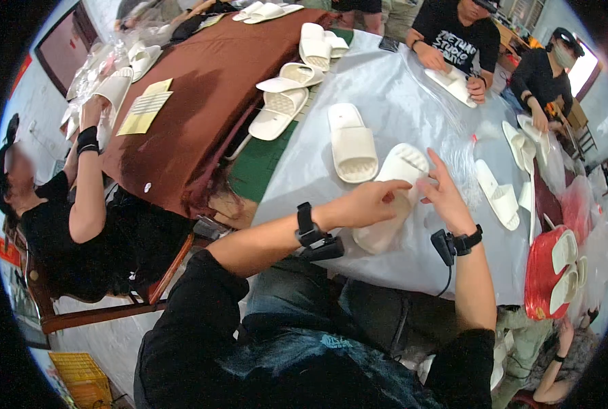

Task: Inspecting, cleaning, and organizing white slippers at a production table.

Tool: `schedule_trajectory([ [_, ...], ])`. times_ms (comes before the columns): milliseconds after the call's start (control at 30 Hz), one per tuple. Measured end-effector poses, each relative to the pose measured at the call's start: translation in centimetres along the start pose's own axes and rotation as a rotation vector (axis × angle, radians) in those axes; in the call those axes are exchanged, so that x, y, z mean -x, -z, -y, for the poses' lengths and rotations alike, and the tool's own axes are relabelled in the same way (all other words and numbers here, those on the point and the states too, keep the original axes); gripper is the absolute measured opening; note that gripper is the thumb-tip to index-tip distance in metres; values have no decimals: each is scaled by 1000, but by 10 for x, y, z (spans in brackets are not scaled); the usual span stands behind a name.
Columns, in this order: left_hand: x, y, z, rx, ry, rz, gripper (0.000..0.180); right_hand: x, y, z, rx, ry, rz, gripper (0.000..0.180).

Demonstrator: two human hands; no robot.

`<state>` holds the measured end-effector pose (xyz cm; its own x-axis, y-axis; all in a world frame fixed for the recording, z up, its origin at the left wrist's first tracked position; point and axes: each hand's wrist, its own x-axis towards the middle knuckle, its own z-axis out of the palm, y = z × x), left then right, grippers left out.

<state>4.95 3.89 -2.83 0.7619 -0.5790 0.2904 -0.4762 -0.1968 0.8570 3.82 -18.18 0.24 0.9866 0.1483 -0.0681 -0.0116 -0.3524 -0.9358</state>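
Note:
A white slide slipper (403,163) lies in front of me on the plastic-covered table, its sole end pointing toward me. My left hand (369,203) is over its left side with the index finger stretched across it, and I see nothing in its fingers. On the other side, my right hand (447,198) has its fingers apart, beside the slipper's right edge; whether it touches is hard to tell. Just to the left, a second white slipper (353,144) rests on the sheet with its toe opening nearest me. My hands partly hide the first slipper's middle.
Clear plastic (297,198) covers my table. More slippers sit on the right (498,194) and along the brown table (208,109) at left. A red bag (546,273) with slippers is at the right edge. A co-worker across handles a slipper (452,85); others work nearby.

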Motion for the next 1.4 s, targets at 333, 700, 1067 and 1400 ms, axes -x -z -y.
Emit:
schedule_trajectory([
  [333,-52,108,28,-726,-221,-44,52,35,21,-16,283,118,-28,58],
  [700,-12,75,23,-759,362,-211,48,28,-3,-30,494,306,16,63],
  [1067,18,39,5,1177,238,-631,65,0,-4,-26,513,194,-55,60],
  [1400,23,27,-6,688,305,-359,64,-31,-10,-23,528,326,-113,50],
])
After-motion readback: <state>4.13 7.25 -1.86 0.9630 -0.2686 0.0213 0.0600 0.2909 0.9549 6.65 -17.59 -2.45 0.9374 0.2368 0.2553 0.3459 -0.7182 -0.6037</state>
